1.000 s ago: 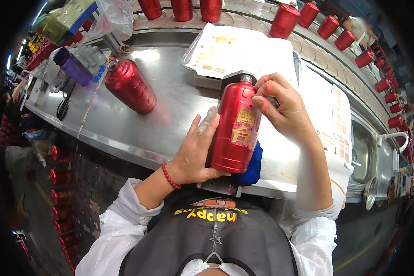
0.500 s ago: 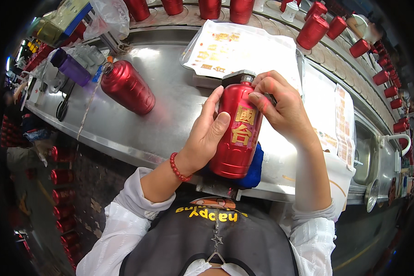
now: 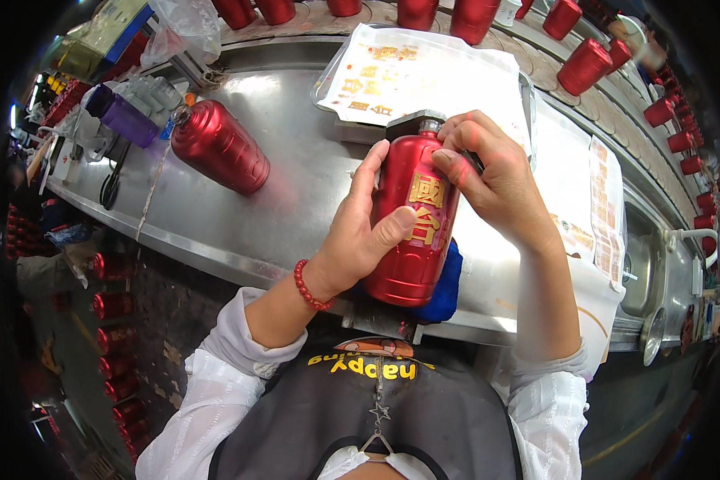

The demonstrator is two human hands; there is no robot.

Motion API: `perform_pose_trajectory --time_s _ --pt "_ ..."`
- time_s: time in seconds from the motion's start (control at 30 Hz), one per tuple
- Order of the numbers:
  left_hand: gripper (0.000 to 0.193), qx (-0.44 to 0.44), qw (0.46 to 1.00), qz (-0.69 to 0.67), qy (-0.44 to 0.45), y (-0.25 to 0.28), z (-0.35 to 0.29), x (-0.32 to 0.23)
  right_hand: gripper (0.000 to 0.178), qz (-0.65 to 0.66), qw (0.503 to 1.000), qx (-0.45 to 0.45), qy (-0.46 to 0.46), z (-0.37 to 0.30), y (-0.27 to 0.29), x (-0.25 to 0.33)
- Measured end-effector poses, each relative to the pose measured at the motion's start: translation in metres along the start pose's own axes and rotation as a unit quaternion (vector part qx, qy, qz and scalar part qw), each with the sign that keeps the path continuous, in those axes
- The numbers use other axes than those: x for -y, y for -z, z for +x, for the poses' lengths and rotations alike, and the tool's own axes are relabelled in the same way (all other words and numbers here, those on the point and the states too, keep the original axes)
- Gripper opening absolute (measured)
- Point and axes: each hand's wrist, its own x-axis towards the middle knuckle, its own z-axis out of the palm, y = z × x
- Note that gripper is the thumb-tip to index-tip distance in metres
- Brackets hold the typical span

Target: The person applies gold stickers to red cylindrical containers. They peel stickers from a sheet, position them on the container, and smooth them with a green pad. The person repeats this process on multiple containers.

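A glossy red bottle (image 3: 404,268) with raised gold characters on its front leans back in front of me, its bare metallic neck pointing away. My left hand (image 3: 364,220) is closed around its left side, the thumb lying over the lower gold character. At the right shoulder of the bottle is my right hand (image 3: 488,172), fingers curled and thumb tip pressed near the surface; whether it pinches anything small is hidden. A blue cloth (image 3: 442,292) lies under the bottle's base. Behind the neck is a dark angular block (image 3: 408,122).
Another red bottle (image 3: 220,148) lies tilted on the steel table (image 3: 296,144) to the left, near a purple bottle (image 3: 124,118) and scissors (image 3: 110,186). Printed gold sticker sheets (image 3: 424,72) rest on a tray beyond. Red bottles ride a curved conveyor (image 3: 520,56); a sink (image 3: 644,256) is right.
My left thumb has slid onto the lower gold character. The right hand keeps almost the same grip at the shoulder. Red bottles on the conveyor have travelled to the right.
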Motion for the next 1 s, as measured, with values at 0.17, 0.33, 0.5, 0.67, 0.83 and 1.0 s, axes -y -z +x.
perform_pose_trajectory --time_s 0.17,0.33,0.5,0.67,0.83,1.0 --pt "0.098 0.0 0.999 0.041 -0.007 0.0022 -0.0001 0.0037 0.014 0.008 1.0 0.004 -0.008 -0.0001 0.0002 0.0004" --pt "0.098 0.005 0.999 0.052 0.004 0.0053 -0.0005 0.0036 0.014 0.01 1.0 0.005 -0.013 -0.0005 0.0005 0.0011" --pt "0.099 -0.008 1.0 -0.003 0.015 0.0012 -0.0015 -0.0021 0.017 -0.004 0.998 0.034 -0.048 0.001 0.004 0.0068" --pt "0.1 0.005 0.999 0.043 0.008 0.0034 -0.0015 0.0015 0.018 0.003 0.998 0.03 -0.046 0.0009 0.0037 0.0065" --pt "0.102 0.013 0.999 0.041 0.005 0.0028 -0.0019 0.0001 0.018 0.001 0.999 0.03 -0.042 0.0018 0.0036 0.0062" --pt "0.104 0.018 0.999 0.05 0.003 0.0036 -0.001 0.0012 0.017 0.001 0.998 0.034 -0.046 0.0018 0.0037 0.0046"
